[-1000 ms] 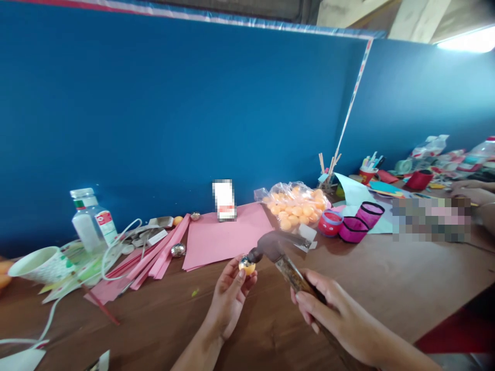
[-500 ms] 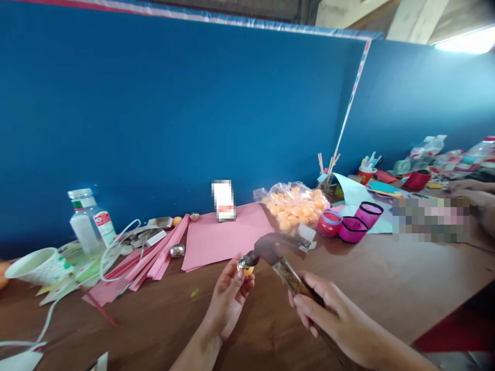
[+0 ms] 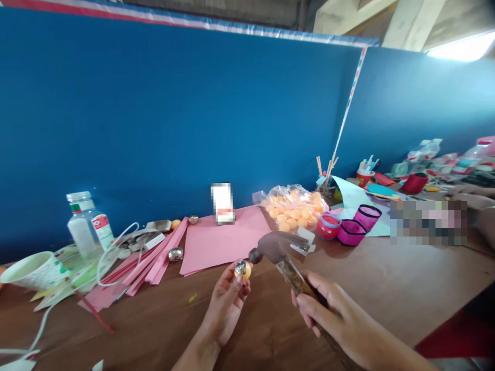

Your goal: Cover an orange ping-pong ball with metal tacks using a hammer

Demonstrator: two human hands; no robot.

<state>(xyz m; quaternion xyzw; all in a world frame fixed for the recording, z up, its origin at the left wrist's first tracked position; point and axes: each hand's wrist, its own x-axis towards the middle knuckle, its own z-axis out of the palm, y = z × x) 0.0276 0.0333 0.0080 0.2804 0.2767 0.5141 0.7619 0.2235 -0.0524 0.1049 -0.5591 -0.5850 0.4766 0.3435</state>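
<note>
My left hand (image 3: 229, 296) is closed round a small orange ball (image 3: 246, 271), which looks like a ping-pong ball. A shiny silver patch covers the side near the thumb. My right hand (image 3: 328, 309) grips the wooden handle of a claw hammer (image 3: 290, 268). The hammer's round striking face points left, just to the right of the ball, with a small gap between them. Pink paper sheets (image 3: 224, 239) lie behind the left hand. Two silvery balls, the nearer silvery ball (image 3: 176, 254) and a smaller silvery ball (image 3: 193, 219), rest left of the sheets.
A clear bag of orange balls (image 3: 296, 208) stands behind the hammer. Purple mesh rings (image 3: 351, 232) and a red ring (image 3: 328, 226) are to its right. On the left are folded pink strips (image 3: 158, 263), a bottle (image 3: 83, 226) and a paper cup (image 3: 34, 273). Another person's hand (image 3: 474, 196) shows far right.
The hammer face has come away from the ball, leaving a gap. The silver patch on the ball shows more fully. Both hands keep their holds.
</note>
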